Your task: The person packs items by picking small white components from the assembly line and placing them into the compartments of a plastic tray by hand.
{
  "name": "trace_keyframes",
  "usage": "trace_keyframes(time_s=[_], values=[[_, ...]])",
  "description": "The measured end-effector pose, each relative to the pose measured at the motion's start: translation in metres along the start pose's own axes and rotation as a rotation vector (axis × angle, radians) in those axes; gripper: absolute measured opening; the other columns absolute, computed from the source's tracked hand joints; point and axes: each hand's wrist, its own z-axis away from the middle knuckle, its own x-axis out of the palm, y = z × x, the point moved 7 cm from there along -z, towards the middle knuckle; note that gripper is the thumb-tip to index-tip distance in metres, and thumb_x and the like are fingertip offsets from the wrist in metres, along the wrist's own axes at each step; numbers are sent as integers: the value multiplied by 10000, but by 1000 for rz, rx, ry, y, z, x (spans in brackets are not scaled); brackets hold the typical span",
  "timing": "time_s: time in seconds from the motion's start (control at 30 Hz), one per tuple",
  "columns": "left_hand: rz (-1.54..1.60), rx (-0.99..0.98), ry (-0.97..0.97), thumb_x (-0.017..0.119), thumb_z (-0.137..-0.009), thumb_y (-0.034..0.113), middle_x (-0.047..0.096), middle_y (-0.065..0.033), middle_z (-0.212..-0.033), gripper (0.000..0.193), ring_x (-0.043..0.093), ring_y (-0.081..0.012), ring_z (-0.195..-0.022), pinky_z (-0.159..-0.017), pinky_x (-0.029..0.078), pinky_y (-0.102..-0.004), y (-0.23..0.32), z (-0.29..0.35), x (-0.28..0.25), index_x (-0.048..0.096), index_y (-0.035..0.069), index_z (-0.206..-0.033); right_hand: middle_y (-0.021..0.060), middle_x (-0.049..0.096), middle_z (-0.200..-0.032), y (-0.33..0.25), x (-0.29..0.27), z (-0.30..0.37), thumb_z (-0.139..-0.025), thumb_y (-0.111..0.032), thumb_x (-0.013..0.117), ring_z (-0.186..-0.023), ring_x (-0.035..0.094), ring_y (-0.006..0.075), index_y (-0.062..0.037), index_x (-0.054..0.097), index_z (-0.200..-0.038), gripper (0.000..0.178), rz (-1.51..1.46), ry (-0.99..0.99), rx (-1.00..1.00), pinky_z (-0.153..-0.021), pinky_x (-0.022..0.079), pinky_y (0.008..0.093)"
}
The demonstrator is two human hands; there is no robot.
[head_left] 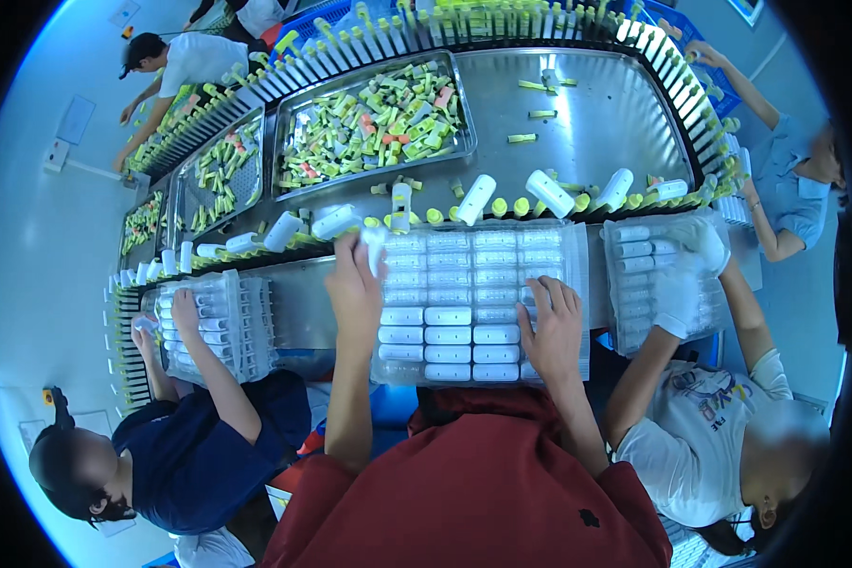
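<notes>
A clear plastic blister tray (450, 254) lies before me, with several white oval capsule-shaped cases (447, 354) in its lower left cells. The upper cells look clear, and I cannot make out what they hold. At the tray's upper left corner my left hand (355, 284) is closed on a small white piece (375, 248), blurred at its edges. My right hand (553, 327) rests on the tray's right side with its fingers apart, its tips over the cells. Just above the tray, a yellow-green and white part (400, 206) stands upright on the conveyor.
A curved black conveyor carries upright yellow-green parts and tilted white cases (477, 199). Inside its loop, metal trays (470, 142) hold heaps of green and orange pieces. Co-workers sit close by: a dark-sleeved one (189, 464) at left, a white-gloved one (677, 417) at right.
</notes>
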Motion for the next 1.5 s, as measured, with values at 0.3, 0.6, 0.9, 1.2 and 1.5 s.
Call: trace_keyframes(time_s=[0.3, 0.6, 0.9, 1.2, 1.5], values=[[-739, 131, 130, 631, -1093, 347, 774, -177, -1059, 365, 765, -427, -791, -655, 615, -523, -64, -73, 53, 618, 42, -1293, 163, 653, -1245, 7, 10, 0, -903, -97, 734, -1174, 610, 374, -28, 674, -1193, 304, -21, 101, -33, -1057, 455, 505], [-515, 187, 274, 582, -1127, 233, 687, -302, -1284, 387, 677, -507, -1146, -937, 558, -555, -101, -66, -4, 578, -43, -1399, 129, 630, -1232, 22, 11, 3, -897, -123, 766, -1240, 573, 335, -62, 688, -1136, 259, -42, 109, 86, -1074, 402, 515], [542, 255, 171, 708, -1084, 163, 717, -109, -848, 195, 692, -167, -686, -637, 566, -282, 101, -23, -62, 666, -11, -1162, 213, 717, -1024, 68, -53, 10, -1051, -144, 669, -900, 696, 421, -15, 662, -1225, 217, -350, 440, 404, -821, 535, 479], [962, 918, 218, 520, -1116, 616, 605, -62, -1436, 530, 602, -252, -1187, -943, 533, -461, 244, 31, -182, 634, 169, -1376, 271, 756, -1051, 57, -55, -156, -1037, -239, 740, -926, 724, 488, 57, 703, -1184, 333, 23, 547, 70, -770, 568, 541], [819, 876, 514, 577, -1066, 627, 602, 28, -964, 385, 537, -155, -873, -799, 420, -388, 205, 59, -231, 672, 278, -934, 116, 737, -913, 18, 45, -187, -1031, -391, 708, -737, 766, 327, -71, 626, -1021, 330, 344, 339, -60, -581, 612, 450]])
